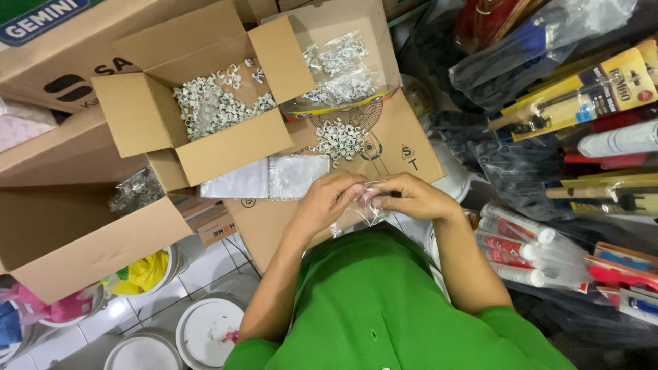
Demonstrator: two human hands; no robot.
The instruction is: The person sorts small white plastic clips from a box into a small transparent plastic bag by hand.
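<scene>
Both my hands meet over a flat brown carton [404, 147], pinching a small clear plastic bag [367, 205] between them. My left hand [327, 199] grips the bag's left side and my right hand [410, 196] grips its right side. A loose pile of small white cable clips [338, 139] lies on the carton just beyond my fingers. An open cardboard box [233, 147] farther left holds many more white clips [209, 104]. Empty clear bags [269, 178] lie stacked between that box and my left hand.
A larger clear bag filled with clips [339, 72] rests at the back. A big open carton [75, 233] stands at left, with paint tubs [205, 332] on the tiled floor below. Sealant tubes [517, 243] and packaged tools [582, 92] crowd the right.
</scene>
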